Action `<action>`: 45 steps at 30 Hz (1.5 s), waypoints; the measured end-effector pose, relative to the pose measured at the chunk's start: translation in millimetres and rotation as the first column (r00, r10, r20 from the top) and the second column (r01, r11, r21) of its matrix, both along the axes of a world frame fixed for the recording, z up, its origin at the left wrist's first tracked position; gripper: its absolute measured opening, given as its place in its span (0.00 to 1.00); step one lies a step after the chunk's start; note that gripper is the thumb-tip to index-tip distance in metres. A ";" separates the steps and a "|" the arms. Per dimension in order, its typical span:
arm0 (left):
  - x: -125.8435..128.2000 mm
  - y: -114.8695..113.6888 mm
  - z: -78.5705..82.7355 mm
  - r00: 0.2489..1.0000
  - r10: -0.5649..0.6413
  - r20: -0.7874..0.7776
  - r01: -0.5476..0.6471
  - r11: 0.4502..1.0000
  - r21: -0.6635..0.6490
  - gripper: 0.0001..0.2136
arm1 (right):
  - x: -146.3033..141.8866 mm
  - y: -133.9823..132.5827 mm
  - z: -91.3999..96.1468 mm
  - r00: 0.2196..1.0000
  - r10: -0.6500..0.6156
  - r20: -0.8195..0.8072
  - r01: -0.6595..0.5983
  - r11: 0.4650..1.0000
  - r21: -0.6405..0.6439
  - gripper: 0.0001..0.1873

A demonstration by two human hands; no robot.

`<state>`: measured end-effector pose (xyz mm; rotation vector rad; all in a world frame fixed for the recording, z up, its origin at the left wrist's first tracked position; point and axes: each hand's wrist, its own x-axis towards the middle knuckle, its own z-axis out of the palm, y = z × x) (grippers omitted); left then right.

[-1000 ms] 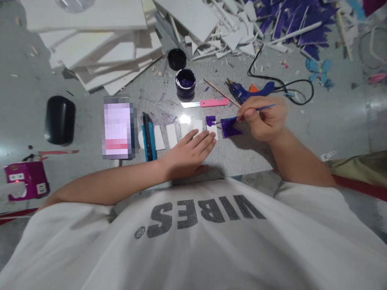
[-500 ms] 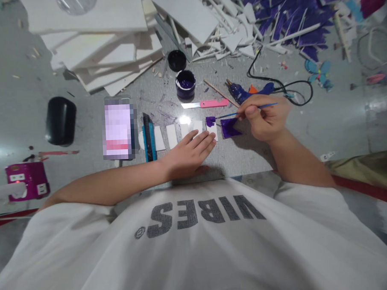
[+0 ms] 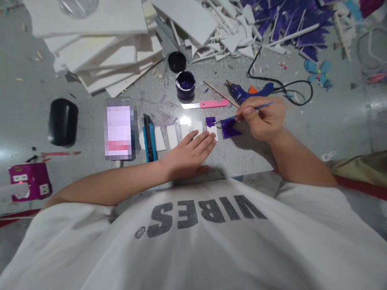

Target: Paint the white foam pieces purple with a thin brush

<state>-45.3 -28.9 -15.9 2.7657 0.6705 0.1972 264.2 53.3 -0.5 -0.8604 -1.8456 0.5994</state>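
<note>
Beside the right hand gripping the brush, the purple piece gleams with wet paint; white pieces farther off look matt; the grey floor is glossy.

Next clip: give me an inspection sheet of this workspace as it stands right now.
Surface: grey work surface, purple smears near the paint jar.
Job's things: paintbrush, tip at the purple piece; half-painted piece beside it; row of white pieces; jar open, lid behind it.
Clutter: stacked white boards, white and purple scraps, pink knife, phone, black cylinder.
Grippers: left hand flat, fingers on the white pieces; right hand pinches the paintbrush.
Cables: black cable loops from the glue gun; power strip at left.
Surroundings: the person's white shirt; nobody else seen.
</note>
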 end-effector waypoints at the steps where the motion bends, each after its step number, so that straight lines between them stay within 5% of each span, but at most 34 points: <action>1: 0.0 0.0 -0.2 1.000 -0.002 -0.003 0.002 1.000 0.003 0.41 | 0.3 -0.1 -0.1 1.000 0.006 -0.001 -0.006 1.000 0.001 0.27; 29: 0.5 1.0 -0.2 1.000 -0.013 -0.022 0.014 0.999 0.048 0.40 | -2.0 -5.3 1.9 0.997 -0.080 0.020 0.082 0.990 -0.115 0.30; 45: 1.8 1.0 1.9 0.998 -0.011 -0.058 0.015 0.997 0.075 0.40 | -2.0 -5.2 1.1 1.000 0.011 -0.009 -0.012 0.983 -0.181 0.28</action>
